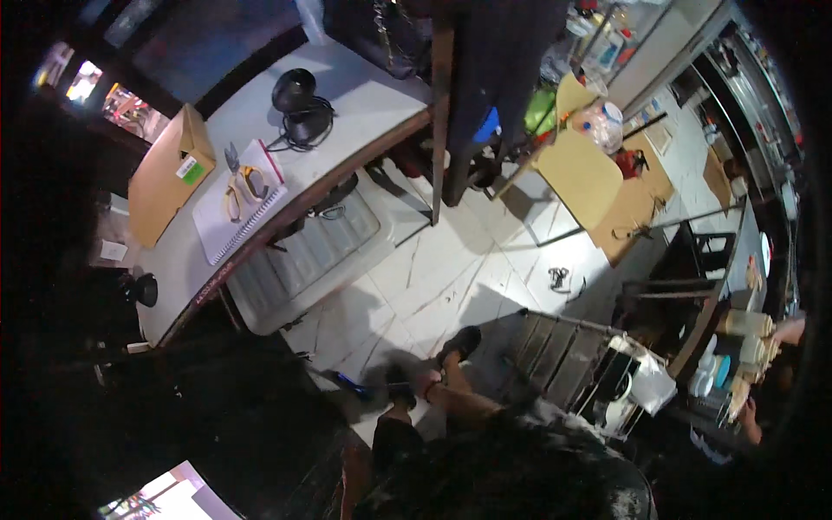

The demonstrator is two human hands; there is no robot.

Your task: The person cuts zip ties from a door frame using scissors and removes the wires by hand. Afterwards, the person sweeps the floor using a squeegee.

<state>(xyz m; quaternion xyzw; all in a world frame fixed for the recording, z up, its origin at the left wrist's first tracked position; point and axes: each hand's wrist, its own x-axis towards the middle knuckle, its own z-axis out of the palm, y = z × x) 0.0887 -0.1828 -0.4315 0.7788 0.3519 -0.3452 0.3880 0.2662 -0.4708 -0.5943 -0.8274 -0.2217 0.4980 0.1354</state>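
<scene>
My right hand (427,382) hangs low over the tiled floor, near my shoes, at the end of a bent forearm. It is small, dim and blurred, so its fingers are unclear. A dark, thin object with a blue part (351,383) lies to its left; contact with the hand cannot be made out. My left hand is out of view; a strip of skin at the bottom may be that arm. Ahead on the left, a white table (364,84) bears a spiral notebook (214,224) with yellow-handled snips (242,185) on it. Behind them stands a black round-headed device (296,91) with coiled cable.
A cardboard box (172,179) sits on the table's far left. Beneath the table is a grey plastic seat (312,247). A yellow chair (578,175), a slatted rack (559,351) and loose black cord (559,279) occupy the right. Another person's hand (751,422) shows beside containers (747,325).
</scene>
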